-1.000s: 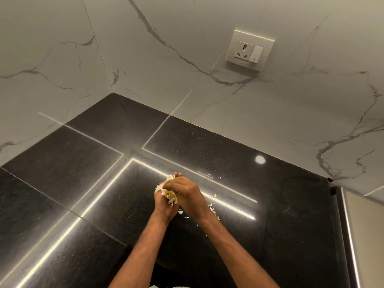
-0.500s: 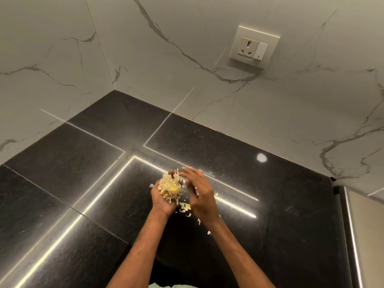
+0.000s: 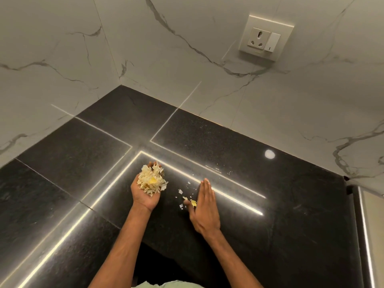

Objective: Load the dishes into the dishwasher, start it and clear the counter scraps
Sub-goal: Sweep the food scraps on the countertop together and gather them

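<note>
Left grip [image 3: 145, 197] cupped palm-up round scrap heap [image 3: 152, 181]. Right grip [image 3: 205, 210] flat, fingers straight, empty, on bench [image 3: 291, 204] right of heap. Loose scraps [image 3: 184, 198] between heap and right grip. Step: likely scrap clearing. Next: sweep strays toward heap, cup kept level.

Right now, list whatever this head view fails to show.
- The dishwasher: outside the head view, so whether it is loaded or started cannot be told.
- The flecks beside the right hand: too small to identify.
- Palm of the left hand: covered by the scrap pile.
- The pale panel, right: cut by the frame edge.
</note>
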{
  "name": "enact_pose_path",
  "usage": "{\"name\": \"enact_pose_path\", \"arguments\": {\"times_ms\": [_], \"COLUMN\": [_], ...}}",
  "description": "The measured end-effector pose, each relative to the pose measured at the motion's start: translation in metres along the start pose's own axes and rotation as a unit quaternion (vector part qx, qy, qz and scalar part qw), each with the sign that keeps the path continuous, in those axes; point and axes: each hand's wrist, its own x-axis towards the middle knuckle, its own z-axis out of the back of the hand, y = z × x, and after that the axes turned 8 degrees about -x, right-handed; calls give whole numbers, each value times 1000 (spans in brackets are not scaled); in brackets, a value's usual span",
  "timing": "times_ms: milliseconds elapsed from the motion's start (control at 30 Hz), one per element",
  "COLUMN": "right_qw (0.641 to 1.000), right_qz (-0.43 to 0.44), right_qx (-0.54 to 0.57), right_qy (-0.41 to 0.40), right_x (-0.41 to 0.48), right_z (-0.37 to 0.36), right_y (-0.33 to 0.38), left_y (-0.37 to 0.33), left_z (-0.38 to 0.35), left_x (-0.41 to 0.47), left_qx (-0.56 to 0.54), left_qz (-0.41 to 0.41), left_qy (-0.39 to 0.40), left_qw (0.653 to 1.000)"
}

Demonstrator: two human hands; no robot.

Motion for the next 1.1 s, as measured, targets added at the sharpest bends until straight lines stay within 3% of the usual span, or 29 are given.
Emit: {"name": "enact_pose_path", "arguments": {"times_ms": [167, 300, 367, 500, 600, 700, 767, 867, 1000, 1100], "right_qw": [980, 930, 937, 930, 906, 888, 891, 933, 977, 972], "right_qz": [144, 74, 85, 233, 331, 367, 348, 219, 144, 188], "right_qx": [137, 360, 338, 213, 124, 100, 133, 225, 120, 52], "right_qy": [15, -23, 20, 190, 233, 259, 259, 174, 104, 133], "right_x": [37, 63, 80, 103, 101, 81, 66, 70, 108, 111], "right_z": [-4, -3, 1, 15, 18, 26, 32, 46, 48, 39], "right_y": [48, 50, 46, 57, 51, 21, -2, -24, -43, -43], "left_y": [-24, -37, -40, -44, -44, -44, -46, -42, -32, -28], "left_z": [17, 18, 18, 19, 24, 32, 35, 31, 32, 31], "left_x": [-2, -9, -14, -20, -23, -19, -16, -14, -15, -15], "left_qx": [-23, -22, -15, -29, -26, -35, -43, -42, -54, -50], "left_qz": [-23, -46, -53, -58, -56, -47, -46, -41, -39, -38], "left_qy": [21, 14, 4, -15, -14, -5, -2, -17, -36, -41], "left_qw": [999, 999, 998, 998, 998, 998, 998, 998, 997, 997]}}
